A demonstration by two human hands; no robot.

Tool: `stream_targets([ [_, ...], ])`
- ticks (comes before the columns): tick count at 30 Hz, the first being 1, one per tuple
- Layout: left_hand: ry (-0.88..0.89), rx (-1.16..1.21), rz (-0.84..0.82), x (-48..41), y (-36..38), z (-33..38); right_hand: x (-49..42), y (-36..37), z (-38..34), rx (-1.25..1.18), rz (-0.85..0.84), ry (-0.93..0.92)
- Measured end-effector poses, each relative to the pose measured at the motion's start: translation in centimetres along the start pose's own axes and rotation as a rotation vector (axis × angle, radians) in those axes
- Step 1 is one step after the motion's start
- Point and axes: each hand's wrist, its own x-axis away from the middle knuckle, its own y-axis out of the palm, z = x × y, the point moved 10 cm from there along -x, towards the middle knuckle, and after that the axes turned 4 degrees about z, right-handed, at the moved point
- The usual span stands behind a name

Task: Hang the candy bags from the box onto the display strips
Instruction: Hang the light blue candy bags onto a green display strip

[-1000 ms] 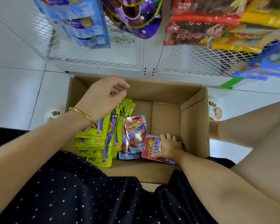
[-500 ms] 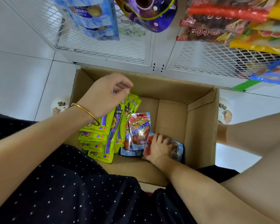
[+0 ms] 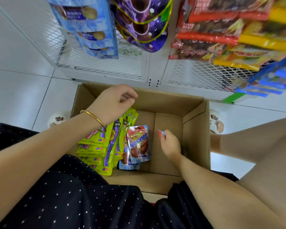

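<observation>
1. Left hand [image 3: 112,103] above the box's left part, fingers loosely curled with thumb near fingertips, gripping nothing visible; gold bangle [image 3: 93,117] on the wrist
2. Below that hand, stack of green-and-purple candy bags [image 3: 104,146] standing on edge along the left side of the cardboard box [image 3: 196,134]
3. Just right of the stack, red-and-blue candy bags [image 3: 138,142] leaning against it, one overlapping another
4. Right hand [image 3: 170,143] inside the box over bare cardboard floor, fingers curled round a red-and-blue bag [image 3: 160,133]; only its corner showing
5. Above, beyond the box: white mesh rack [image 3: 106,66] hung with blue bags [image 3: 89,30], purple bags [image 3: 142,23], red and yellow packets [image 3: 221,37]
</observation>
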Motion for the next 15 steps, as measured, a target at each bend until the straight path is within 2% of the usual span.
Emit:
stream_targets([
  [2,0.014,-0.002,-0.010,-0.1,0.3,0.6,-1.3,-2.1,-0.4,-0.483,-0.010,0.156],
  [4,0.018,0.005,-0.019,-0.2,0.4,1.1,-1.8,-4.1,-2.7,-0.693,-0.064,0.148],
  [9,0.017,-0.032,-0.041,-0.1,0.6,1.4,0.5,-8.6,-12.0,-0.747,-0.176,-0.122],
  [12,-0.021,0.071,-0.027,0.3,-0.4,1.6,2.9,-11.3,-16.1,-0.784,-0.196,-0.254],
  [15,0.083,0.055,0.068,0.8,-3.2,3.8,5.0,-14.3,-19.1,-0.716,-0.181,-0.368],
])
